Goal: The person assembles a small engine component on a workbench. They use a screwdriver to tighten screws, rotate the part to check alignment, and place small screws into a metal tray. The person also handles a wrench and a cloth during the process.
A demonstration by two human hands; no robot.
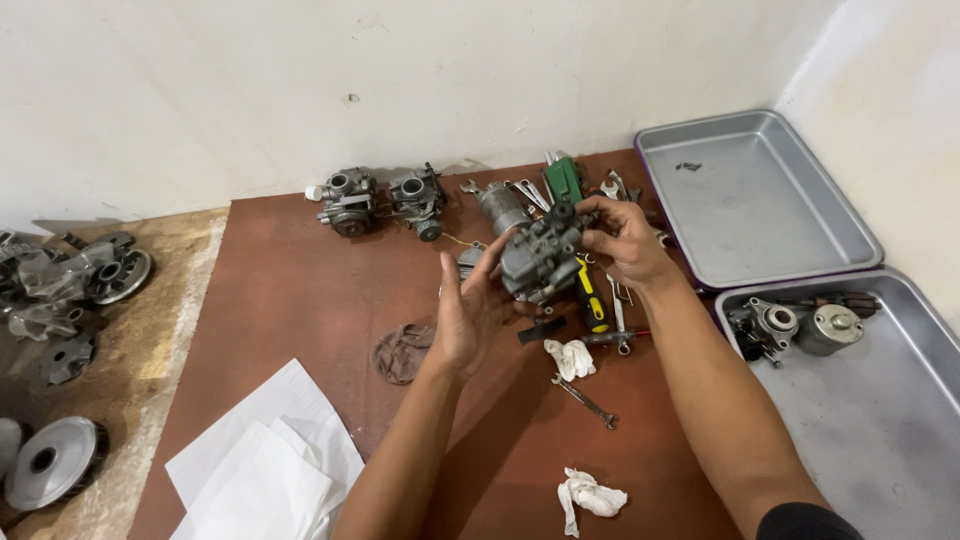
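Two grey metal trays sit at the right edge of the brown tabletop [300, 290]. The far tray [800, 240] holds only a few small screws [688, 166] near its far wall. The near tray [900, 430] holds two metal parts [795, 327] at its far-left corner, side by side.

A carburetor [540, 255] is held above the tabletop, near the far edge, between both hands. The right hand [625, 240] grips it from the right, fingers curled over its top. The left hand [465, 315] is open, palm toward the carburetor, fingertips touching its left side.

Beneath and behind the carburetor lies a cluster of wrenches [525, 192] and a yellow-handled screwdriver [592, 300]. Two more carburetors [385, 200] rest at the far edge, left of the hands. A dark rag [402, 352] lies just left of the left hand. White rags [590, 497] lie toward the near edge, with paper sheets [265, 465] at the near-left corner.
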